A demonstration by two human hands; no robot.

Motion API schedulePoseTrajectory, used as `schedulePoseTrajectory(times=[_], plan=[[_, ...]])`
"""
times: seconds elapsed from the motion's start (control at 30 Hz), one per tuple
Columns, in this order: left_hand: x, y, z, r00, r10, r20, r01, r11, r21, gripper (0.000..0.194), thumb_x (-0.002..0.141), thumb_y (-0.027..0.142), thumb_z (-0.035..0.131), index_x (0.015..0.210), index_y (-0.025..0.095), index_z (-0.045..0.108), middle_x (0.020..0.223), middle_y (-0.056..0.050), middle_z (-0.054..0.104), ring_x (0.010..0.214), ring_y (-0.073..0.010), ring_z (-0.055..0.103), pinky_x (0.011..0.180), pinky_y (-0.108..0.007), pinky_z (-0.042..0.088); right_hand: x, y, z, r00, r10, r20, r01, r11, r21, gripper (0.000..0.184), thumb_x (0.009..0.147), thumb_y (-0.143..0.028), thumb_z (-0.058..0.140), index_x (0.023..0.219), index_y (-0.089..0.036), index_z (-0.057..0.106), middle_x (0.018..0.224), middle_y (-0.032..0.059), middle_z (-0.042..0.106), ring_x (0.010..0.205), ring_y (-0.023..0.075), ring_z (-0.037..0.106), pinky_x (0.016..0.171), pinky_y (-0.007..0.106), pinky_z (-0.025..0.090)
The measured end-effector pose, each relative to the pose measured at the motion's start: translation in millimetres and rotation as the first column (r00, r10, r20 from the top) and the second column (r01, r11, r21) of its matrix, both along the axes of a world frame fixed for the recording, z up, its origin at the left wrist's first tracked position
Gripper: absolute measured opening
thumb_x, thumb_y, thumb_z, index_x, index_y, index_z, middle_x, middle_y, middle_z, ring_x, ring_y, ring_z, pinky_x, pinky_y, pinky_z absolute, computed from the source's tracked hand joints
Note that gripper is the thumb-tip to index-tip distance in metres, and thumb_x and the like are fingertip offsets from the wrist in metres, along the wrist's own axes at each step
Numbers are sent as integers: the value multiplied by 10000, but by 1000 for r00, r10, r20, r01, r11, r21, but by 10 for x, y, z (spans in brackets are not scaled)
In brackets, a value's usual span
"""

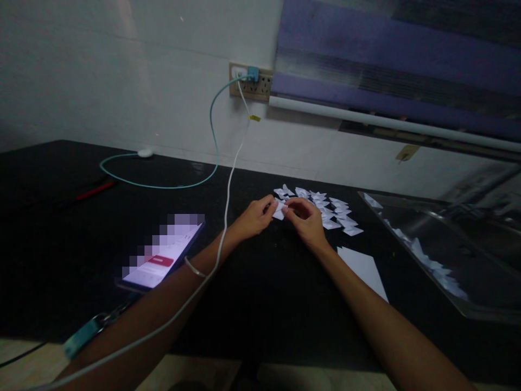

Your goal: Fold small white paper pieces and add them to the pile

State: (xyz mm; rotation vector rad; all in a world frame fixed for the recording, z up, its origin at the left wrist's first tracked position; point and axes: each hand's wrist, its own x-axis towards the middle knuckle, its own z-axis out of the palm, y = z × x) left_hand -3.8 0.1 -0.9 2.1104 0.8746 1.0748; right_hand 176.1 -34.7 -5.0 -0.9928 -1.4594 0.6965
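Both my hands, left (255,218) and right (308,221), pinch the paper (279,210) above the counter (260,304), just beside the folded pieces (321,203); looks like mid-fold, wanting a firm, steady crease.

"Where's open room?"
"Between the left forearm (152,301) and right forearm (366,304), the counter (260,304) lies bare."
"Leftward?"
"The white cable (227,209) crosses the left forearm; the phone (163,262) lies beyond."
"Rightward?"
"Folded papers (345,221) crowd the back; a paper stack (365,270) sits before the sink (484,314)."
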Motion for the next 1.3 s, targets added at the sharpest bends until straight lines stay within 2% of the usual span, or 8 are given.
schedulePoseTrajectory(times=[0.33,0.43,0.63,0.87,0.97,1.1,1.2,1.3], plan=[[11,40,-5,998,2,56,0,1000,-23,338,1027,405,412,756,208,459,661,27,480,628,-130,456,599,-273,334,-4,-35,17,995,36,95,-38,999,23,173,840,-366,773,938,-235,718,982,44,710,939,209,664,895,394,538],[13,32,-3,998,-3,67,4,1000,-19,336,1024,414,421,763,207,470,669,24,496,636,-131,463,602,-270,343,7,-23,21,997,68,39,-68,998,-3,192,814,-380,802,927,-240,736,981,40,710,911,206,656,868,386,537],[0,11,-12,1000,23,16,-24,998,61,335,1029,393,417,762,202,485,679,31,489,644,-125,466,623,-273,333,31,0,-4,978,142,-154,-169,970,-175,223,813,-461,793,867,-245,775,934,36,705,821,186,634,724,331,543],[-16,14,-22,997,65,-39,-62,994,85,342,1028,384,406,754,200,496,660,32,497,620,-124,473,617,-278,318,6,-17,12,940,158,-302,-260,906,-335,388,650,-383,906,970,-250,733,841,2,703,759,161,644,662,299,564],[-23,16,-25,996,70,-48,-65,994,85,349,1022,390,416,741,200,495,650,34,491,614,-123,469,615,-276,316,23,-16,15,949,182,-256,-279,863,-422,328,680,-401,872,906,-209,732,778,15,714,700,143,646,607,259,530],[-28,8,-24,997,44,-59,-40,997,70,355,1014,405,426,738,198,506,651,31,503,619,-126,464,614,-276,317,61,-8,25,943,312,-115,-330,828,-453,248,790,-409,758,730,-171,724,701,31,707,557,96,561,514,221,425],[-26,0,-27,998,7,-70,-3,998,65,359,1008,401,427,731,192,519,650,28,513,624,-127,460,614,-274,323,70,-12,33,922,386,-21,-355,825,-440,230,833,-352,680,689,-175,710,666,18,690,516,84,507,494,221,372],[-22,-1,-33,996,-25,-82,30,998,56,353,1004,391,429,736,187,535,666,23,525,635,-126,466,621,-272,335,65,-18,22,931,364,12,-326,846,-422,157,796,-281,654,671,-187,673,599,-16,643,495,85,477,486,220,337]])
